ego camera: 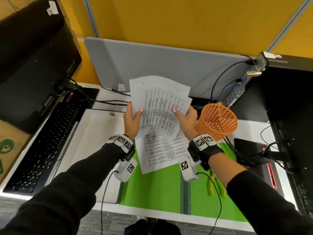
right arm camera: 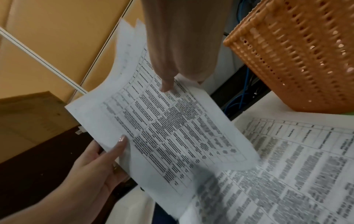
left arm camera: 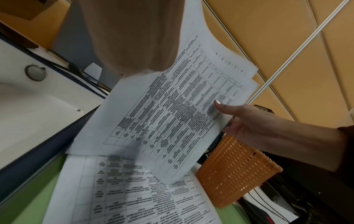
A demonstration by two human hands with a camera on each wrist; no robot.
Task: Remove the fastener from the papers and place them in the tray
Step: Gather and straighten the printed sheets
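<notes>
Both hands hold a fanned sheaf of printed papers (ego camera: 159,106) in the air above the desk. My left hand (ego camera: 133,114) pinches the sheaf's left edge, thumb on top. My right hand (ego camera: 183,114) pinches its right edge the same way. The wrist views show the papers (left arm camera: 162,113) (right arm camera: 162,128) bending between the two thumbs. I see no fastener on them. Other printed sheets (ego camera: 157,153) lie flat on the green mat (ego camera: 157,189) below. A white tray (ego camera: 94,133) sits on the desk left of the mat.
An orange mesh basket (ego camera: 218,121) stands right beside my right hand. Green-handled pliers (ego camera: 216,185) lie on the mat under my right forearm. A black keyboard (ego camera: 45,146) and monitor are on the left, a computer tower (ego camera: 279,92) and cables on the right.
</notes>
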